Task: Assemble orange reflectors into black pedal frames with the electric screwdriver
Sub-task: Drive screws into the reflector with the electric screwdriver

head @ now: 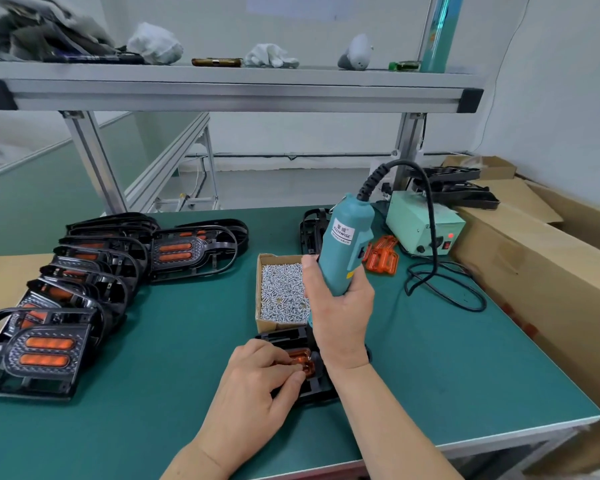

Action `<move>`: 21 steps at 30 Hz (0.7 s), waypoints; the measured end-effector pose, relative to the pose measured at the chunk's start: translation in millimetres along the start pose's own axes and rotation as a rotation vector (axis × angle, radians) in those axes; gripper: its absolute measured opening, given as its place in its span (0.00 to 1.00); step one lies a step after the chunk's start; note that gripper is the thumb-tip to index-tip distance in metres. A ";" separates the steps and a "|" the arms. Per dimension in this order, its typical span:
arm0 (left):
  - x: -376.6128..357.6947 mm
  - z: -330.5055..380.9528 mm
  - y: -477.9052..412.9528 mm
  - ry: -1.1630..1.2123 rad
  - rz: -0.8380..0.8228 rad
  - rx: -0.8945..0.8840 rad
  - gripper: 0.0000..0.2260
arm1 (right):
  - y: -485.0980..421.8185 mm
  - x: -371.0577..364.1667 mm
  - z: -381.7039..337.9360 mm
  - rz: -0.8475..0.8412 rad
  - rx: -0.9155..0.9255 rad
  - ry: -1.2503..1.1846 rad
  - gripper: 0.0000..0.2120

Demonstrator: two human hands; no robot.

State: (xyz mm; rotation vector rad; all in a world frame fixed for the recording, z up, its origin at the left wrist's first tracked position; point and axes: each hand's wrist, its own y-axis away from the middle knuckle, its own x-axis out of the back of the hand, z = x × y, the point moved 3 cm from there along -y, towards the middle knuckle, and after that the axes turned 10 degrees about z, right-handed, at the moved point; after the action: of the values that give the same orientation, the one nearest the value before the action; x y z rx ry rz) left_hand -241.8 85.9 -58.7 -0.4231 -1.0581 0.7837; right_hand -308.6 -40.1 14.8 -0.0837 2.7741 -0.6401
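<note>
- Right hand (340, 306) is gripping the electric screwdriver (343, 244) beside the screw box (283, 292).
- Left hand (257, 386) is pinching the orange reflector (303, 362) in its pedal frame (284, 336).
- A loosening pinch is risking a crooked screw.

A black pedal frame (284, 337) is lying flat near the middle of the worktop's front edge, with an orange reflector (300, 356) sitting inside it. The blue-green electric screwdriver (343, 251) is standing upright over it. Finished frames (42, 348) are lying in a row along the left edge. Loose reflectors (383, 258) are lying toward the back right.
</note>
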 end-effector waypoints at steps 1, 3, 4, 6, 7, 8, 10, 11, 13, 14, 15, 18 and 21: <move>-0.5 1.0 -0.9 0.001 -0.002 0.001 0.14 | -1.0 0.2 -0.2 0.000 0.004 0.003 0.11; -0.6 1.8 -1.8 -0.001 -0.006 0.000 0.13 | -1.7 -0.2 0.0 0.000 -0.001 -0.006 0.12; -0.3 1.5 -2.0 -0.005 -0.007 -0.001 0.13 | -2.0 -1.2 0.5 -0.002 -0.010 -0.007 0.12; 0.1 0.7 -1.7 -0.010 -0.006 -0.003 0.13 | -2.6 -3.0 1.8 -0.012 -0.035 -0.002 0.13; 0.1 0.5 -1.7 -0.011 -0.004 -0.005 0.13 | -3.0 -3.8 2.0 -0.016 -0.048 -0.007 0.12; -0.1 0.5 -0.9 -0.010 -0.002 -0.007 0.13 | -3.1 -4.1 2.5 -0.020 -0.057 -0.012 0.12; -0.5 1.1 -0.1 -0.011 0.001 -0.008 0.13 | -3.1 -4.9 2.7 -0.030 -0.056 -0.015 0.12; -0.4 1.4 0.1 -0.011 0.000 -0.006 0.13 | -2.7 -5.6 2.0 -0.039 -0.052 -0.017 0.11; 0.2 1.9 -0.3 -0.011 -0.002 -0.005 0.13 | -2.0 -7.2 -0.1 -0.059 -0.048 -0.023 0.10; 0.5 2.2 -0.5 -0.009 -0.004 -0.004 0.13 | -1.7 -7.9 -0.9 -0.072 -0.044 -0.025 0.10; 0.8 2.4 -0.7 -0.005 -0.006 -0.003 0.13 | -1.3 -8.5 -1.4 -0.088 -0.041 -0.028 0.10; 1.0 3.2 -0.6 -0.002 -0.010 -0.004 0.14 | -0.1 -10.8 -1.6 -0.142 -0.046 -0.051 0.10; 0.5 2.7 -1.8 0.002 -0.009 -0.001 0.15 | -0.5 -13.4 1.6 -0.178 -0.056 -0.050 0.09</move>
State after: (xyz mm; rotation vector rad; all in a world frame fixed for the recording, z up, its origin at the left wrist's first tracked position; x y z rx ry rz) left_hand -243.4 84.9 -56.0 -0.4196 -1.0577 0.7746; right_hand -295.4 -39.6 17.2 -0.3569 2.7564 -0.5943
